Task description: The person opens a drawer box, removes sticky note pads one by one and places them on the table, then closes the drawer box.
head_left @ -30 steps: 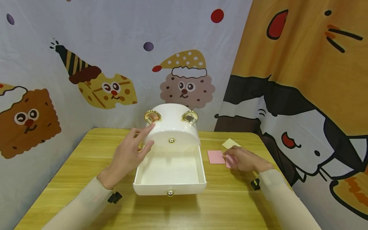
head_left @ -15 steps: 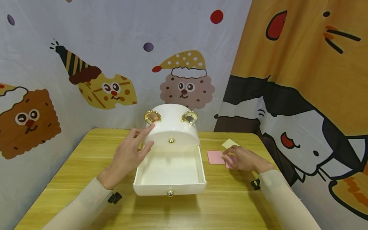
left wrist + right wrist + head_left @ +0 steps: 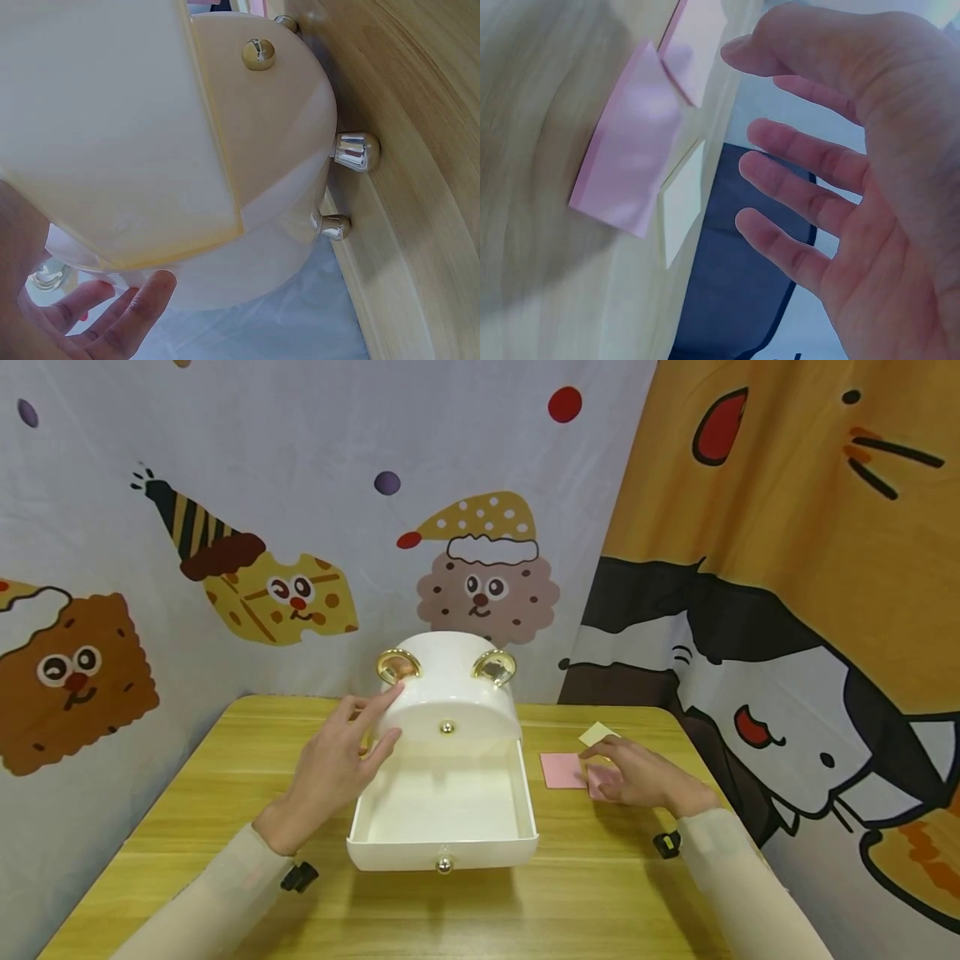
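Observation:
A glossy white drawer box [image 3: 459, 689] with two gold ear-shaped rings stands in the middle of the table. Its drawer [image 3: 444, 853] is pulled out toward me, with nothing inside. My left hand [image 3: 322, 772] rests its fingertips on the box's left side, fingers fairly straight. To the right lie two pink sticky-note pads, one on the left [image 3: 562, 771] and one on the right [image 3: 626, 142], partly under my right hand in the head view. A pale yellow pad [image 3: 597, 733] lies behind them. My right hand [image 3: 651, 777] hovers over the right pink pad, fingers apart, holding nothing.
The wooden table [image 3: 592, 893] bears everything and ends at a printed cloth backdrop [image 3: 315, 435] behind. A patterned curtain [image 3: 780, 527] hangs close on the right. Gold knobs and feet [image 3: 356, 152] stick out from the box.
My right hand has shifted very slightly up off the right pink pad, showing more of it. The left hand, box and pads stay where they were.

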`<state>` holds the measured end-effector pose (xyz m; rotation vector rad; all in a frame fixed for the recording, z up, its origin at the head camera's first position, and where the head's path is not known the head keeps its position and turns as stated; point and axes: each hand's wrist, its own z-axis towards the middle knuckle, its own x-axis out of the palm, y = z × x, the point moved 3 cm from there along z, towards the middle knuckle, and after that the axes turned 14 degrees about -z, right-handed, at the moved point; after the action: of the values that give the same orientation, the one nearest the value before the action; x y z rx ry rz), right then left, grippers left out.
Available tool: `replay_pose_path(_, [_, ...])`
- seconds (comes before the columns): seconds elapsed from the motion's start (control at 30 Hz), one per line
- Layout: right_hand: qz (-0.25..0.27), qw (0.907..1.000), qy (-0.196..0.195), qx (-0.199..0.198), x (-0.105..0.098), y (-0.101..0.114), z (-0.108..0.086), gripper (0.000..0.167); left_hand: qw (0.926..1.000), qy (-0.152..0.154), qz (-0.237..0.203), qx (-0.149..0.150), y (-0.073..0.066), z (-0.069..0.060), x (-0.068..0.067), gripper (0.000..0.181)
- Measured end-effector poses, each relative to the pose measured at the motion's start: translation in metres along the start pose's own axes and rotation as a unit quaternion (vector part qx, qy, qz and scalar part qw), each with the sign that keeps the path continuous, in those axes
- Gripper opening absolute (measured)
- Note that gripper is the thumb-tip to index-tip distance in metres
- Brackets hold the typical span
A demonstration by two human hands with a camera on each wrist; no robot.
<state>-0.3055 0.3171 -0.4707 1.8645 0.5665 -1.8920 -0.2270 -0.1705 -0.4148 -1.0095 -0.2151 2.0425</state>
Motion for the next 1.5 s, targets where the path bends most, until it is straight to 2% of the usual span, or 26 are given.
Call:
replay_pose_path(0.17, [0.0, 0.9999, -0.01, -0.009, -0.008, 0.011, -0.003, 0.052, 1.0, 0.002, 0.0, -0.003, 0.0, -0.001, 0.0, 0.072])
replay_pose_path(0.37, [-0.017, 0.9994, -0.029, -0.01, -0.02, 0.026, -0.007, 0.052, 1.0, 0.001, -0.002, -0.002, 0.001, -0.001, 0.0, 0.073])
replay_pose_path(0.63, [-0.044, 0.9961, -0.068, -0.035, -0.035, 0.047, -0.015, 0.051, 1.0, 0.004, 0.0, -0.002, 0.001, -0.002, 0.0, 0.072])
replay_pose_path(1.03, [-0.074, 0.9823, -0.146, -0.091, -0.055, 0.078, -0.024, 0.05, 1.0, 0.007, 0.0, -0.001, 0.001, -0.001, 0.001, 0.073])
replay_pose_path(1.2, [-0.079, 0.9776, -0.164, -0.105, -0.063, 0.09, -0.026, 0.05, 1.0, 0.005, 0.001, 0.003, 0.001, 0.0, 0.0, 0.072])
replay_pose_path(1.5, [-0.098, 0.9644, -0.204, -0.137, -0.076, 0.108, -0.029, 0.053, 0.9999, 0.01, -0.003, -0.008, 0.001, 0.001, 0.0, 0.072])
